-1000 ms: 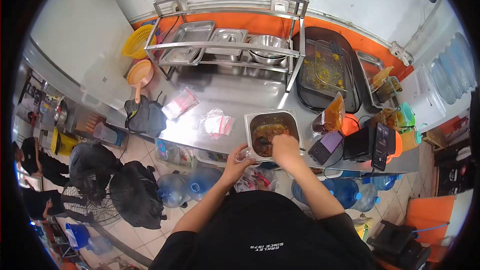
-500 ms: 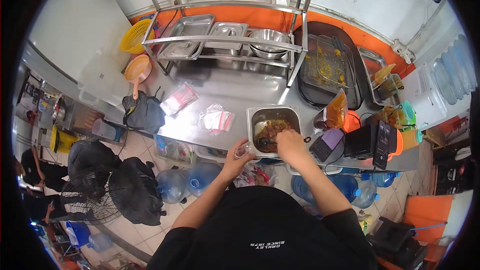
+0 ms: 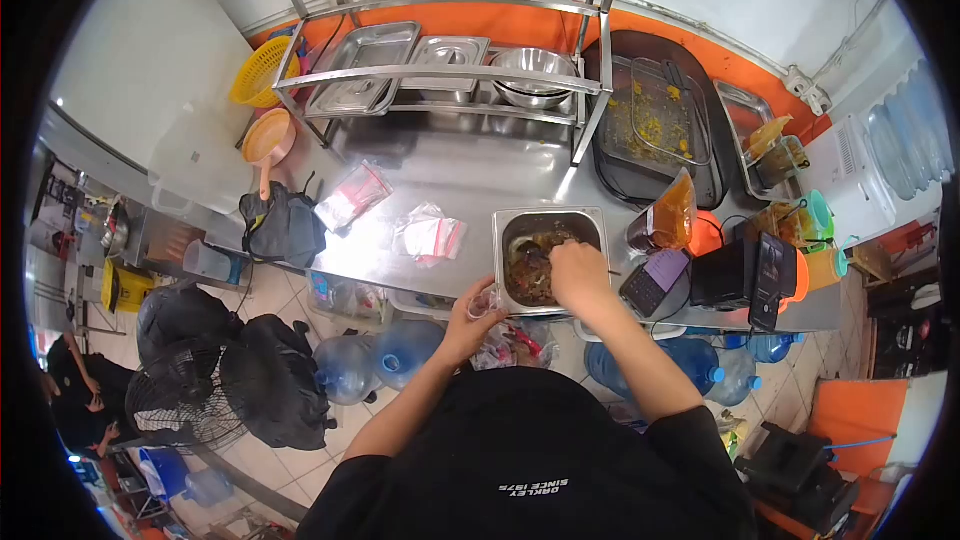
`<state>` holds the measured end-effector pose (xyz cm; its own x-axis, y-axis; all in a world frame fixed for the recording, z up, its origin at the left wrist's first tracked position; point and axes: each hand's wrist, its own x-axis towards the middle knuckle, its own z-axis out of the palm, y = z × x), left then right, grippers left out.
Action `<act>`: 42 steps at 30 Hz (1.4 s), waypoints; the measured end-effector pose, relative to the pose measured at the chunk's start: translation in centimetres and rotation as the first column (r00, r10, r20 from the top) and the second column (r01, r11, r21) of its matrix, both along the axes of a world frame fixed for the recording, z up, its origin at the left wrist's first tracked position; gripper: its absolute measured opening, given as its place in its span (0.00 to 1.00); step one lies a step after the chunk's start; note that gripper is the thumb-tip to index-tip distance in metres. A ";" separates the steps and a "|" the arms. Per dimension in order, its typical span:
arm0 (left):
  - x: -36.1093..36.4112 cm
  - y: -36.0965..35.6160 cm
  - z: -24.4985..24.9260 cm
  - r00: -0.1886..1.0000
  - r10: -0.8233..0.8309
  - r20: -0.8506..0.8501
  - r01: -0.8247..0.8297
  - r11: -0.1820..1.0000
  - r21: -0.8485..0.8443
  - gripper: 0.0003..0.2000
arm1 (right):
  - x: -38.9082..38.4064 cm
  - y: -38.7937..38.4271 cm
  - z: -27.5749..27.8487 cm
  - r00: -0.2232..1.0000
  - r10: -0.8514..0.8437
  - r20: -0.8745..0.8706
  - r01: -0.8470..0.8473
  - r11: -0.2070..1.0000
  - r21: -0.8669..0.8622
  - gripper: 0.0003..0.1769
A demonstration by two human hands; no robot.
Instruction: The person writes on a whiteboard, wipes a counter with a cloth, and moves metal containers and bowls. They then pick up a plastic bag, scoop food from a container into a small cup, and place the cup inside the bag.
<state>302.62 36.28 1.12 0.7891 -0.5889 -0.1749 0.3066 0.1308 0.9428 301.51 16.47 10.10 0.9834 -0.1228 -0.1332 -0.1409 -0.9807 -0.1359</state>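
A square steel container [image 3: 600, 230] with chunky reddish-brown food [image 3: 528, 280] in it stands at the front edge of the steel table. My right hand [image 3: 580, 275] reaches over its right side, closed round a dark spoon [image 3: 533, 252] whose head is in the food; the fingers hide most of the handle. Beside the container's lower left corner, my left hand [image 3: 466, 325] grips a small clear plastic cup [image 3: 485, 302]. Packs of clear plastic bags with red edges [image 3: 432, 236] [image 3: 355, 196] lie to the left on the table.
A steel rack [image 3: 450, 72] with pans and bowls stands behind. Black trays [image 3: 655, 130] lie at the back right. Nearer right are a bag of orange sauce [image 3: 672, 215], a calculator-like keypad [image 3: 655, 282] and a phone [image 3: 770, 282]. Water bottles [image 3: 408, 350] and a fan [image 3: 190, 395] stand below.
The spoon has shifted within the food, its head now showing towards the container's back, and my right hand has moved slightly with it. My left hand still holds the cup in nearly the same place.
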 end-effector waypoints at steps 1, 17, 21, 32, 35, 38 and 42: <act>-0.1 0.1 -0.1 1.000 0.000 0.013 0.001 1.000 -0.013 0.28 | -0.1 0.4 -0.6 1.000 -0.002 0.031 0.001 1.000 0.028 0.07; -0.2 0.0 -0.1 0.997 0.016 0.071 -0.018 1.000 0.025 0.28 | -1.2 0.0 -0.7 0.990 0.106 -0.090 -0.094 0.988 0.125 0.07; -0.3 0.1 -0.8 0.997 0.032 0.063 -0.031 0.999 -0.007 0.28 | -1.1 -0.8 -1.3 0.993 0.096 -0.071 -0.090 0.992 0.084 0.08; 0.2 -0.4 -0.5 0.999 0.026 0.028 -0.024 0.998 -0.061 0.27 | -0.5 -0.3 0.1 0.987 0.044 -0.153 -0.021 0.989 0.145 0.10; 0.5 -0.5 -0.8 0.999 0.017 0.044 -0.015 0.999 -0.036 0.27 | 0.1 -0.6 0.6 0.977 0.037 -0.209 -0.015 0.994 0.105 0.12; 0.5 -0.5 -0.3 1.000 -0.002 -0.005 0.001 0.999 -0.046 0.27 | 0.1 -0.7 0.1 0.954 0.188 -0.234 -0.153 0.975 0.162 0.13; 0.5 -0.7 -0.5 0.999 0.007 0.032 -0.005 0.998 -0.060 0.28 | 1.0 -1.1 0.0 0.970 0.097 -0.224 -0.057 0.983 0.176 0.15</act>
